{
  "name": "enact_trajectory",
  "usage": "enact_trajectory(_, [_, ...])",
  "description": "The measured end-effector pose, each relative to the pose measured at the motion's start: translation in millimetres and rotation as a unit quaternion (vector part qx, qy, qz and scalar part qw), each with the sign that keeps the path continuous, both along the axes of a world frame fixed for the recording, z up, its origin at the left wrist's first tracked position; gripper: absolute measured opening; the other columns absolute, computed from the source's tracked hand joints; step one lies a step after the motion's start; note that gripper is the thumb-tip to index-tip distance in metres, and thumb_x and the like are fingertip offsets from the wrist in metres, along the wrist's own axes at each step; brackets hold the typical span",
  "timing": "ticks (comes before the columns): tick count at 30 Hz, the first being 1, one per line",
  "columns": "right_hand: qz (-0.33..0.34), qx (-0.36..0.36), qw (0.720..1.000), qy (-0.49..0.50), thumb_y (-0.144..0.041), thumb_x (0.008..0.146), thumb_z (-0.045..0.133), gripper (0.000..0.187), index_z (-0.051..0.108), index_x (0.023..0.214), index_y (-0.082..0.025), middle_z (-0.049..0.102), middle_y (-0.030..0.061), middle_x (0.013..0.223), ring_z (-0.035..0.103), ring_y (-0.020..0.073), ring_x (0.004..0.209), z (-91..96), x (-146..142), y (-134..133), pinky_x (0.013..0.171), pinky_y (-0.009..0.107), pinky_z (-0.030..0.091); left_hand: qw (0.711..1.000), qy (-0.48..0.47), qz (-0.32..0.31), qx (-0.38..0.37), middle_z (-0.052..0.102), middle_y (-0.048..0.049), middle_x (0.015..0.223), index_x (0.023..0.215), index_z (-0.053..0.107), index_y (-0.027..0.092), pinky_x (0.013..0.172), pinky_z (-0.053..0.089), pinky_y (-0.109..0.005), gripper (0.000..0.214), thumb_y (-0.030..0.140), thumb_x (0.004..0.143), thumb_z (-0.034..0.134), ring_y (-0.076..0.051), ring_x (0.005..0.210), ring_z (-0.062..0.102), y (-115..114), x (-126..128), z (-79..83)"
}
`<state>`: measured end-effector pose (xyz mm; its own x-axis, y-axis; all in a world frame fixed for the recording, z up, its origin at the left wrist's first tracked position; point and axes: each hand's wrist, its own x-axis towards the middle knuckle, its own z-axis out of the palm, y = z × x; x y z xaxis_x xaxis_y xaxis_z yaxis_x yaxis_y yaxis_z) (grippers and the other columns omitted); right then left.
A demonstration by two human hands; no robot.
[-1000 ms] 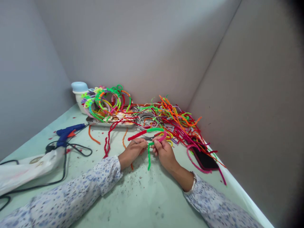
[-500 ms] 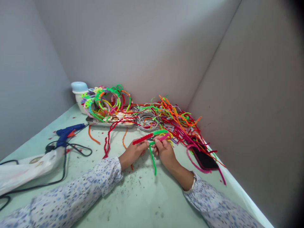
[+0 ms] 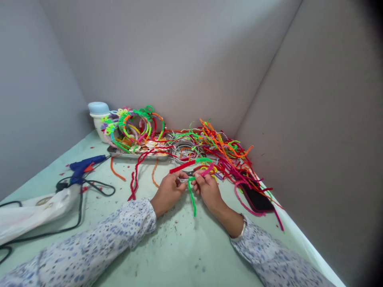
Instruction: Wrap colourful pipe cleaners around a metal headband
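My left hand (image 3: 168, 192) and my right hand (image 3: 207, 188) meet over the pale green table, both pinched on a thin metal band (image 3: 185, 177) partly wrapped in pipe cleaners. A red pipe cleaner (image 3: 182, 166) and a green one (image 3: 204, 160) run along the band above my fingers. A loose green tail (image 3: 192, 198) hangs down between my hands. A pink pipe cleaner (image 3: 208, 170) sticks out from my right fingers. Both sleeves are white with blue spots.
A heap of coloured pipe cleaners (image 3: 223, 153) and bare wire hoops (image 3: 183, 150) fills the far corner. A metal tray (image 3: 136, 154) holds finished wrapped headbands (image 3: 134, 125) beside a white jar with a blue lid (image 3: 98, 119). A blue glue gun (image 3: 84, 165), black cord and white bag (image 3: 32, 213) lie left. A dark phone (image 3: 257, 199) lies right.
The red and green wrapped part has shifted right and risen a little. The green tail swung from straight down to slanting right. My hands stayed close together.
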<state>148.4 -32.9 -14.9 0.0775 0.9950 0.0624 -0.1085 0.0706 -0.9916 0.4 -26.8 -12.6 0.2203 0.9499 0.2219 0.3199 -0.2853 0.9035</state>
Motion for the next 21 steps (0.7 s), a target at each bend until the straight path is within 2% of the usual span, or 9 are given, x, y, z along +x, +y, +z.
enact_trajectory(5, [0.001, 0.003, 1.000, -0.003, -0.040, 0.079, 0.058, 0.024, 0.057, 0.086, -0.017, 0.059, -0.0033, 0.059, 0.049, 0.0092, 0.046, 0.8, 0.8, -0.1, 0.042, 0.020, 0.038, 0.999, 0.031, 0.018, 0.010, 0.051, 0.0043, 0.055, 0.085, 0.061, 0.019, 0.044, 0.026, -0.020, 0.011, 0.024, 0.076, 0.058, -0.009, 0.046, 0.040, -0.4, -0.5, 1.8])
enact_trajectory(11, [0.005, 0.002, 1.000, 0.007, -0.041, 0.078, 0.059, 0.024, 0.056, 0.085, -0.018, 0.057, -0.0044, 0.057, 0.049, 0.0100, 0.046, 3.6, -0.4, -1.2, 0.042, 0.020, 0.037, 0.999, 0.028, 0.030, -0.011, 0.058, 0.0018, 0.060, 0.085, 0.063, 0.018, 0.046, 0.032, -0.021, 0.014, 0.029, 0.076, 0.060, -0.011, 0.048, 0.046, -0.7, 0.8, 1.6])
enact_trajectory(21, [0.015, 0.006, 0.999, 0.031, -0.042, 0.076, 0.061, 0.023, 0.055, 0.084, -0.021, 0.057, -0.0041, 0.059, 0.052, 0.0116, 0.050, 3.3, -1.4, -1.8, 0.044, 0.022, 0.038, 0.999, -0.036, 0.026, -0.032, 0.064, -0.0017, 0.068, 0.082, 0.064, 0.016, 0.050, 0.038, -0.022, 0.016, 0.030, 0.074, 0.064, -0.013, 0.055, 0.055, -1.7, -0.2, 2.0])
